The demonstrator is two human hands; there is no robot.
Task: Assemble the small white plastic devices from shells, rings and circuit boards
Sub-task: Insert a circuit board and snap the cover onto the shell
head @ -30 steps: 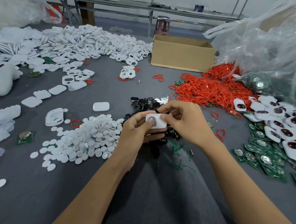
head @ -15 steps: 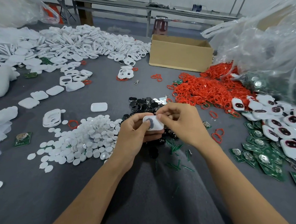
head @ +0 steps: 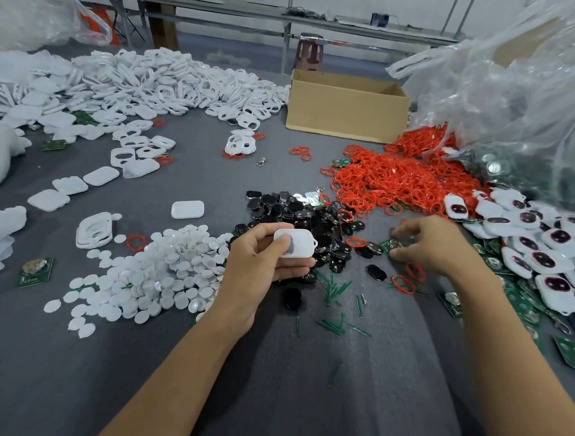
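My left hand (head: pixel 258 264) grips a small white shell (head: pixel 298 242) above the table, the thumb pressing on its dark oval opening. To the right, my right hand (head: pixel 431 245) is low over the table. Its thumb and forefinger close on a green circuit board with a coin cell (head: pixel 388 244) beside the black parts pile (head: pixel 299 206). A heap of red rings (head: pixel 395 179) lies behind that hand, with two loose red rings (head: pixel 407 277) just under it.
White discs (head: pixel 167 263) are heaped left of my left hand. White shells with dark inserts (head: pixel 537 251) and green boards (head: pixel 523 303) crowd the right edge. A cardboard box (head: pixel 346 111), a clear plastic bag (head: pixel 509 100) and a white shell pile (head: pixel 154 87) stand behind.
My right hand has left the shell and swung right and down to the circuit board on the table. The left hand keeps the shell alone, nearly where it was.
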